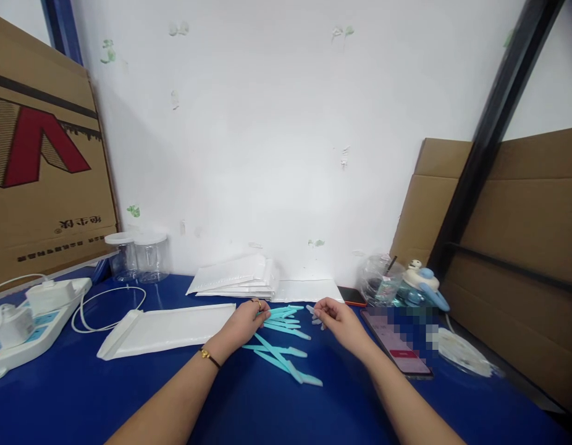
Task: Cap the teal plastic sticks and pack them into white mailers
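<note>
My left hand point(249, 321), with a ring and a dark bracelet, is closed round the near ends of several turquoise eyebrow razors point(282, 322), which fan out to the right. More turquoise eyebrow razors point(279, 358) lie crossed on the blue table just below that hand. To the right, my right hand point(335, 318) pinches small translucent plastic caps point(311, 310) between thumb and fingers. Its fingertips are a short way from the razors' tips. Part of the caps is hidden by the fingers.
A white padded mailer point(170, 330) lies left, with a stack of white mailers point(235, 278) by the wall. A phone point(397, 346) rests right of my right arm, near a bottle point(418, 284) and a plastic-wrapped cup point(381, 281). A power strip point(58, 309) and clear jars point(151, 256) stand left.
</note>
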Motion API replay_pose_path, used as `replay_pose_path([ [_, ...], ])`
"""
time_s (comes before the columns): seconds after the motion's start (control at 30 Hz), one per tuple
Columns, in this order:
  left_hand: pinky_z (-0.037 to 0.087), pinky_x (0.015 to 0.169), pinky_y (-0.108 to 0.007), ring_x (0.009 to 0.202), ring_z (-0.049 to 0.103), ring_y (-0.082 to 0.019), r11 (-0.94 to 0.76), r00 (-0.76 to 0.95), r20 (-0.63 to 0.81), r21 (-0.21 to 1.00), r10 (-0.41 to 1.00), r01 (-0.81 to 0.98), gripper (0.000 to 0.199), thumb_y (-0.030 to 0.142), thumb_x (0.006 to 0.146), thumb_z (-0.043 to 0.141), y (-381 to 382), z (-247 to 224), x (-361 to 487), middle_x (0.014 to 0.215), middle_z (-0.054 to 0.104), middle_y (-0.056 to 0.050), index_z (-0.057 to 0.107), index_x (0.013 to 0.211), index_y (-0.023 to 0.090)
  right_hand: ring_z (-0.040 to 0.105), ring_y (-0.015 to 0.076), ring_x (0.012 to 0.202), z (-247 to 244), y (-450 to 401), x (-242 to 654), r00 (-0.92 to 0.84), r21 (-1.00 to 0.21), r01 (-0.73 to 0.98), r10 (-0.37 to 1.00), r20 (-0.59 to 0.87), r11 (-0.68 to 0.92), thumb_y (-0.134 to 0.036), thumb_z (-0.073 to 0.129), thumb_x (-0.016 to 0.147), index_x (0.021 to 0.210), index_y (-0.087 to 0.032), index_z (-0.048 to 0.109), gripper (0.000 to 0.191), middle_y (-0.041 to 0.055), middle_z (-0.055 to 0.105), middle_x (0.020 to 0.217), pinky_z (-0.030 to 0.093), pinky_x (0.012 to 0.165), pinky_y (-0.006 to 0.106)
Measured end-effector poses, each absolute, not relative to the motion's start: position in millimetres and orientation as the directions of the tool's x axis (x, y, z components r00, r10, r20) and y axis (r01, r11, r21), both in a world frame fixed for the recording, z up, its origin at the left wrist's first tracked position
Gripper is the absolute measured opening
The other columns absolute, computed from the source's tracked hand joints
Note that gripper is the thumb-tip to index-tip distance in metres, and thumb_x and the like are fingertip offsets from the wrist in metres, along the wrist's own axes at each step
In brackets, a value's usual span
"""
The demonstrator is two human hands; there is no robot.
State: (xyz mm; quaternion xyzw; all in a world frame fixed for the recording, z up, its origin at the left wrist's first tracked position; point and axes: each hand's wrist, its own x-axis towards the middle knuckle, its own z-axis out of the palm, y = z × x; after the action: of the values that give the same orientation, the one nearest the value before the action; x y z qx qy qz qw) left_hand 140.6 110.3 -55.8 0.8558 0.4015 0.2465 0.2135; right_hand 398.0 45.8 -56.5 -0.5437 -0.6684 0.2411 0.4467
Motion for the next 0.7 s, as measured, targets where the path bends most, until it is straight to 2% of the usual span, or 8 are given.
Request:
replay_pose_path([
  [0.1, 0.038, 0.062, -0.024, 0.065, 0.051, -0.014, -0.575, 0.555, 0.251, 0.608, 0.793, 0.547, 0.025, 0.036, 0.086, 0.038, 110.5, -56.3, 141.5, 0.07, 0.054, 0.0, 0.054, 0.08, 0.019, 0.051, 0.0122, 0.058, -56.8, 47.6, 400.1, 0.016, -0.842, 0.455, 0.943, 0.332, 0.289, -0.043, 0.055, 0.08, 0.082, -0.017, 0.06, 0.027, 0.0001, 0.056, 0.065, 0.042, 0.054, 0.022],
  [0.27, 0.038, 0.068, -0.024, 0.075, 0.051, -0.015, -0.627, 0.587, 0.292, 0.582, 0.755, 0.517, 0.024, 0.037, 0.086, 0.04, 109.2, -54.2, 142.5, 0.079, 0.057, 0.0, 0.056, 0.08, 0.019, 0.05, 0.0117, 0.057, -56.8, 47.6, 399.3, 0.012, -0.854, 0.436, 0.947, 0.32, 0.283, -0.044, 0.055, 0.08, 0.081, -0.017, 0.06, 0.027, -0.0001, 0.055, 0.065, 0.043, 0.055, 0.023],
  [0.7, 0.037, 0.066, -0.023, 0.074, 0.052, -0.014, -0.619, 0.603, 0.265, 0.596, 0.752, 0.511, 0.023, 0.035, 0.085, 0.042, 108.0, -55.7, 142.9, 0.079, 0.058, 0.001, 0.057, 0.08, 0.019, 0.049, 0.0117, 0.057, -55.8, 44.8, 396.3, -0.048, -0.853, 0.437, 0.954, 0.295, 0.286, -0.042, 0.056, 0.08, 0.081, -0.017, 0.06, 0.025, -0.0004, 0.056, 0.067, 0.041, 0.055, 0.023],
])
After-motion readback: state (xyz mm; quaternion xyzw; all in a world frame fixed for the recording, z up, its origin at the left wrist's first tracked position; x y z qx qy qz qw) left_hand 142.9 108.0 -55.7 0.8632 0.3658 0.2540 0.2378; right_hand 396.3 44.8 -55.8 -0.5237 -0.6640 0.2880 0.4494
